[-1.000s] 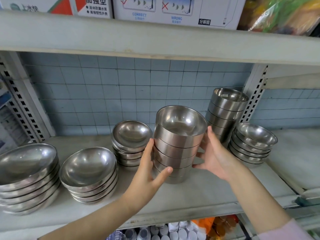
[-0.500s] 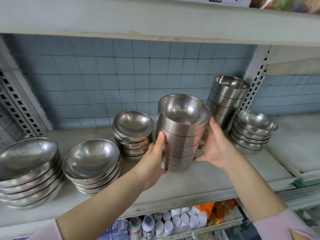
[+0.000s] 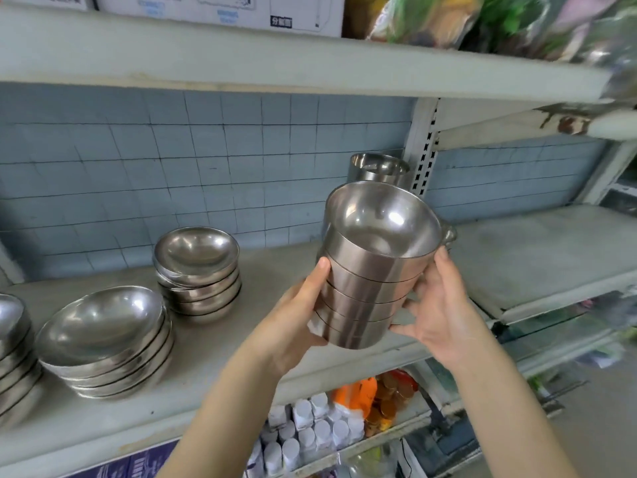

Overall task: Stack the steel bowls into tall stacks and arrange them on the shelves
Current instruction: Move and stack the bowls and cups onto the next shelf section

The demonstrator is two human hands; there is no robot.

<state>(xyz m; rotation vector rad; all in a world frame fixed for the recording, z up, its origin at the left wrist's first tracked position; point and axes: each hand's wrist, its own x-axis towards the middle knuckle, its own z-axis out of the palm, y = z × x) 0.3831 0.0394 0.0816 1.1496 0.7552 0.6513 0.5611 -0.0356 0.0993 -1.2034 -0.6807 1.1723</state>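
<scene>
Steel tall stack of straight-sided bowls (image 3: 368,291) being held tilted before the grey shelf (image 3: 282,267), being gripped on either side by the left hand (image 3: 293,319) and right hand (image 3: 441,315), shallow steel bowl piles (image 3: 196,270) being borne there.

Behind the held stack of bowls (image 3: 368,291), a taller stack (image 3: 377,167) shows only its top, and another stack (image 3: 450,232) just right of it shows only a sliver of rim. The left hand (image 3: 293,326) has all its fingers but the thumb hidden behind the held stack. Far to its left, a stack of wide bowls (image 3: 12,343) is cut off by the picture's edge. Above and to its right, the bags (image 3: 517,22) are blurred. Below it, the labels on the bottles (image 3: 310,436) are too small to read.
</scene>
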